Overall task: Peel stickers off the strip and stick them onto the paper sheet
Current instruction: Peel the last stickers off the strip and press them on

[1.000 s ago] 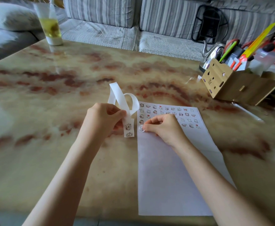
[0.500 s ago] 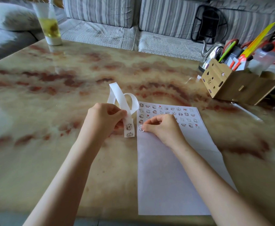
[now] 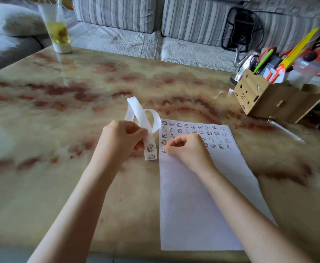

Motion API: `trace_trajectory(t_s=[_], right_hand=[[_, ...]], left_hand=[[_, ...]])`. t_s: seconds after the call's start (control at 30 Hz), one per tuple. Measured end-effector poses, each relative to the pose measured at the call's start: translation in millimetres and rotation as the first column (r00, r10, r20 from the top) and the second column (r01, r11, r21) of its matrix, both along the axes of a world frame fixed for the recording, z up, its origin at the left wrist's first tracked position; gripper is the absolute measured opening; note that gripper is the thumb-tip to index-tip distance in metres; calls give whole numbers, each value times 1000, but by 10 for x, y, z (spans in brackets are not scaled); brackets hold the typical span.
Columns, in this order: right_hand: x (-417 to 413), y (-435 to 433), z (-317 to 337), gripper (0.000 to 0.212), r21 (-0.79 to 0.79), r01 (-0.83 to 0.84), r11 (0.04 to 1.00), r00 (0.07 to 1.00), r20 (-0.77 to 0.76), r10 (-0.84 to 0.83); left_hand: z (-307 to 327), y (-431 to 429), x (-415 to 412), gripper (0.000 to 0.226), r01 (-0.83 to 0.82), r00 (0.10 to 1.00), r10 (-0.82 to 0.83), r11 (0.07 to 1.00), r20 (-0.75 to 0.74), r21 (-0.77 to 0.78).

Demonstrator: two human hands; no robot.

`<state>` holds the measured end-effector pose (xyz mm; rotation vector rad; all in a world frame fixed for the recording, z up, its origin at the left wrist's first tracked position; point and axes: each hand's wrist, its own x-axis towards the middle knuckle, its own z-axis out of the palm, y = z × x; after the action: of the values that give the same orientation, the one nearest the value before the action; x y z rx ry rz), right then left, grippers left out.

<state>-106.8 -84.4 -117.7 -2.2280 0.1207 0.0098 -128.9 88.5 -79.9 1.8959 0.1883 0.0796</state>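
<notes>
Hands of a person are seen from above at a marbled counter (image 3: 60, 114). The left grip (image 3: 121, 141) is closed on a white strip (image 3: 139, 114), which is pinched between thumb and fingers. Above the pinch the strip is looped away towards the far side. Below it a short end hangs towards the near side, with two unpeeled stickers (image 3: 150, 148) on it.

The strip's long axis runs far to near, just left of the paper sheet (image 3: 193, 205). The right grip (image 3: 188, 149) is curled, with thumb and forefinger tips brought together on a sticker (image 3: 163, 150) at the sheet's left edge. Rows of placed stickers (image 3: 193, 132) fill the sheet's far end; the near part is bare.

The strip's hanging end lies just left of the right grip. That hand is judged the nearer one for the next peel, and nothing is seen between them. A wooden organiser (image 3: 265, 99) and a kettle (image 3: 247, 60) are set at the far right and a glass (image 3: 59, 33) at the far left, all well apart from the hands.
</notes>
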Motion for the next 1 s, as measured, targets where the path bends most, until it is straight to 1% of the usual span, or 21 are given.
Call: trace_trajectory(t_s=[0.1, 0.2, 0.3, 0.33, 0.47, 0.53, 0.6, 0.73, 0.8, 0.83, 0.87, 0.93, 1.0], right_hand=[[-8, -8, -1, 7, -28, -19, 999, 1000, 12, 19], [0, -42, -17, 10, -1, -54, 999, 998, 30, 54], [15, -69, -26, 22, 0, -83, 997, 996, 36, 83], [24, -75, -35, 22, -4, -87, 996, 995, 39, 87], [54, -102, -80, 15, -1, -85, 996, 995, 58, 85], [50, -104, -60, 19, 23, -97, 995, 995, 40, 96], [41, -98, -43, 25, 7, -109, 994, 994, 19, 109], [31, -98, -51, 11, -34, -101, 994, 994, 42, 103], [22, -102, -8, 6, 6, -112, 994, 993, 25, 112], [14, -101, 22, 4, 53, -114, 992, 993, 29, 112], [-7, -98, 59, 4, 110, -109, 988, 993, 60, 102], [-79, -76, 139, 6, 196, -96, 976, 978, 199, 56], [-182, -26, 222, 6, 240, -153, 959, 949, 307, 74]], left_hand=[[8, -2, -10, 13, 3, 1000, -3, 1000, 12, 25], [12, -1, -12, 13, 4, 1000, -4, 1000, 12, 24], [16, -8, -18, 13, 3, 1000, -4, 1000, 7, 28], [20, -9, -21, 13, 3, 1000, -3, 1000, 6, 30], [25, -3, -21, 13, 2, 1000, -2, 1000, -3, 9], [30, -7, -19, 13, 5, 1000, -5, 1000, -10, -10], [31, -13, -13, 13, 3, 1000, -4, 999, -15, -46], [37, -24, -11, 14, 12, 1000, -13, 998, -19, -64], [41, -23, -8, 15, 9, 1000, -10, 997, -12, -76], [42, -24, -6, 15, 7, 1000, -8, 997, -7, -82], [44, -25, -5, 15, 5, 1000, -5, 996, -4, -88], [51, -27, -3, 15, 1, 1000, 0, 995, 11, -100], [51, -32, 1, 16, -1, 999, 4, 994, 35, -112]])
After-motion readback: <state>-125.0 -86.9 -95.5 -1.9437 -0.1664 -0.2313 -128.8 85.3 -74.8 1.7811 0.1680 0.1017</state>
